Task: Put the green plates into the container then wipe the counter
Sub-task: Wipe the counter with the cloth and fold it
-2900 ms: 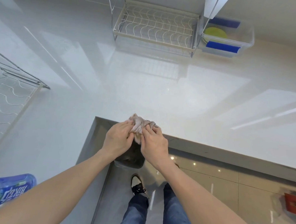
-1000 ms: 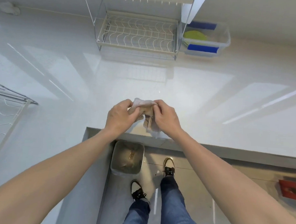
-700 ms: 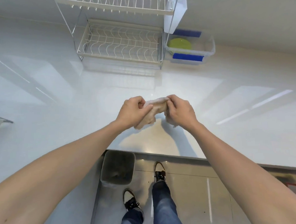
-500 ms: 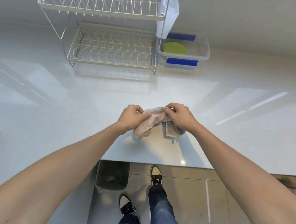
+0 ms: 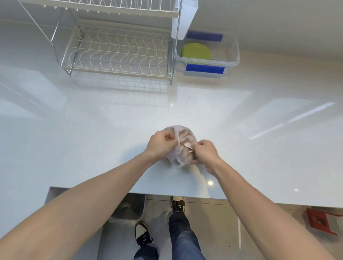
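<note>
The green plates [image 5: 196, 52] already lie stacked in the clear plastic container [image 5: 231, 50] at the far right of the desk [image 5: 89, 136], just beside the wire dish rack [image 5: 117, 52], so the plate step looks done and the wiping is what remains. The pinkish cloth [image 5: 184, 147] sits bunched between the two hands, low over the desk near its front edge, though whether it touches the surface I cannot tell. The left hand [image 5: 161, 143] pinches a fold at the cloth's upper left; the right hand [image 5: 205, 151] is closed on its lower right, so both are clamped on it, close together. The cloth is a rounded wad with no clear long axis. Open desk stretches away ahead and to both sides, with the container well apart, ahead and to the right. Neither hand is clearly nearer the surface to be wiped.
</note>
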